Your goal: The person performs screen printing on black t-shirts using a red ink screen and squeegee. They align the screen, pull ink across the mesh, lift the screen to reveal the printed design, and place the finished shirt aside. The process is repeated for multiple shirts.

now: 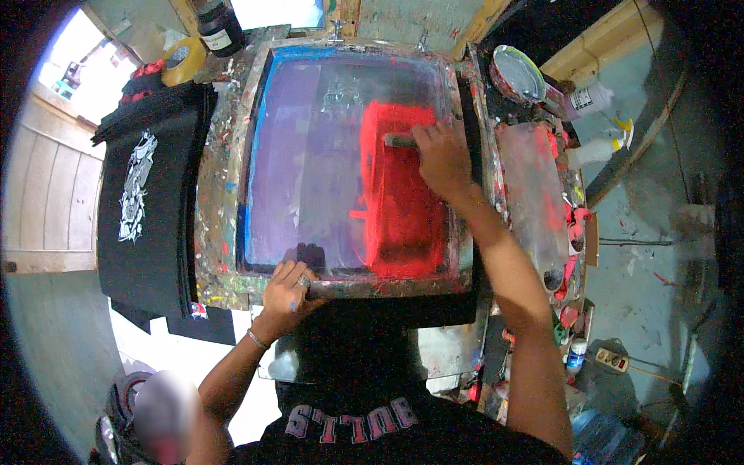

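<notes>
Right fingers [426,136] gripping likely squeegee [397,141], red ink [394,209]

The screen-printing mesh [283,170] is purple and grey, edged with blue on the left, and its ink patch [387,201] is bright red (darker toward the lower middle). The black fabric [159,267] bears a white and grey motif [138,186]. The tape roll [184,51] is amber yellow.

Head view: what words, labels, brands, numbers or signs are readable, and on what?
Black cloth shirt: large reddish block letters, readable but not copied here.
Dark round jar, upper left: label print too small to read.
White plastic bottle, upper right: print too small.
Small white-and-blue bottle, lower right: print too small.
</notes>
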